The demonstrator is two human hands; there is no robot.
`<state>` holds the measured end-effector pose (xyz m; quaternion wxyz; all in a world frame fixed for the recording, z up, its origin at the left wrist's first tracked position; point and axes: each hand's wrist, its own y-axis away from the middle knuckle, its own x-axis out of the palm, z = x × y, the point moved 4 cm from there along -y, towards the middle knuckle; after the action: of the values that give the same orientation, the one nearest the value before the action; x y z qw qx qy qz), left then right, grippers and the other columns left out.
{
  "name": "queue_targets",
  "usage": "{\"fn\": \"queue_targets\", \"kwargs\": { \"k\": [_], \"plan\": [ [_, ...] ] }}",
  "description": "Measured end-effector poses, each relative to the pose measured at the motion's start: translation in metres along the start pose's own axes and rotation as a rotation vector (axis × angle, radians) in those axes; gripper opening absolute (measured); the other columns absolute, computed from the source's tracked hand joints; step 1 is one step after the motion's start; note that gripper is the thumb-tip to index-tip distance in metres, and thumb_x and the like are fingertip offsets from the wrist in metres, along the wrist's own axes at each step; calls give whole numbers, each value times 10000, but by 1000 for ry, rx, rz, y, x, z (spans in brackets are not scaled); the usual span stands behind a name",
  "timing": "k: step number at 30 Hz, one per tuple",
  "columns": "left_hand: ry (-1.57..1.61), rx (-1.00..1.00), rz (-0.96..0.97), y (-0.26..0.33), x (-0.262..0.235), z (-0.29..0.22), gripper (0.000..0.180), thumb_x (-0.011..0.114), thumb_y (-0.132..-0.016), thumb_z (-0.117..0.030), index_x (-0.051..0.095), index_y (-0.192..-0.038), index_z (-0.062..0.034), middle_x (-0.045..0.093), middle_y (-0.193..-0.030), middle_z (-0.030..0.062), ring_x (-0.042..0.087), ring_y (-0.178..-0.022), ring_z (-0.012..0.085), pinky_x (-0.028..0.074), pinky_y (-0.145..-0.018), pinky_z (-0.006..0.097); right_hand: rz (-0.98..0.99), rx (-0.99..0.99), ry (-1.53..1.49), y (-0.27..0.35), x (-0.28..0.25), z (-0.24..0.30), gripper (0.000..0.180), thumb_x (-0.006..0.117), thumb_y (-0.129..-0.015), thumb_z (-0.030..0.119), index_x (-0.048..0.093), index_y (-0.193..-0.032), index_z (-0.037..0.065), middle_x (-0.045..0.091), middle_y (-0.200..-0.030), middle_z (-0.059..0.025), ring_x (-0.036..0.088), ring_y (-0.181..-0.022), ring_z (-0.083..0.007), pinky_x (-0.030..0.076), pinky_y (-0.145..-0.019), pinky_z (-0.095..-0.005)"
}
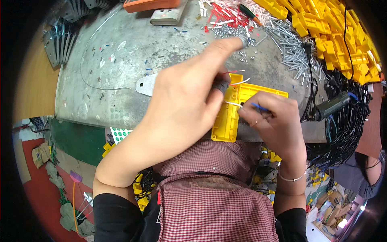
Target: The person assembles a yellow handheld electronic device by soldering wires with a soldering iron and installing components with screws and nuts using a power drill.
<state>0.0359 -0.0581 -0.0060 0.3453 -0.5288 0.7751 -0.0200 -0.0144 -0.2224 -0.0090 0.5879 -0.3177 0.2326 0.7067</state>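
A yellow plastic housing (226, 125) lies open side up at the table's front edge, its ribbed inside showing. My left hand (185, 92) is over its left part, one finger stretched out with a grey covering on the tip, the others closed around thin wires. Red and white wire ends (241, 81) stick out past those fingers. Above the housing's middle, my right hand (276, 117) pinches a white wire (232, 103) that runs across from the left hand. A short blue piece (259, 107), apparently wire, shows at its fingers. A grey metal plate (144, 85) with a hole is partly hidden under my left hand.
Long screws (296, 52), small metal parts (229, 32) and red and white pieces (221, 16) lie at the back. Yellow housings (322, 28) are heaped at the far right, above black cables (342, 137). A screwdriver (250, 15) and metal brackets (59, 42) lie farther off.
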Motion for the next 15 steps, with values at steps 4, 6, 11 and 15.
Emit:
{"fn": "queue_targets", "kwargs": {
  "k": [4, 6, 11, 15],
  "plan": [
    [-106, 28, 58, 0, 7, -12, 626, 563, -693, 140, 512, -1279, -73, 631, -847, 127, 663, -776, 279, 541, -704, 342, -250, -206, 46, 5, -1, 6, 119, 708, -792, 64, 672, -905, 54, 662, -777, -112, 653, -699, -287, 519, -641, -355],
    [-97, 10, 72, 0, 9, -10, 624, 580, -682, 135, 501, -1267, -69, 624, -848, 141, 654, -779, 310, 538, -702, 358, -281, -237, 27, 4, 2, 8, 147, 712, -777, 39, 677, -919, 46, 678, -804, -104, 664, -716, -273, 529, -658, -339],
    [73, -97, 149, -3, 10, -4, 627, 552, -706, 111, 443, -1298, -65, 595, -832, 110, 636, -749, 234, 519, -692, 320, -336, -208, 73, 3, -1, 4, 146, 709, -782, 30, 675, -924, 35, 678, -814, -108, 671, -724, -250, 526, -630, -313],
    [114, -103, 153, -1, 10, -3, 616, 535, -718, 103, 433, -1304, -56, 594, -852, 95, 620, -749, 197, 510, -690, 298, -302, -217, 29, 1, -2, 2, 135, 706, -790, 33, 670, -921, 31, 675, -811, -117, 673, -733, -257, 526, -631, -310]
  ]
}}
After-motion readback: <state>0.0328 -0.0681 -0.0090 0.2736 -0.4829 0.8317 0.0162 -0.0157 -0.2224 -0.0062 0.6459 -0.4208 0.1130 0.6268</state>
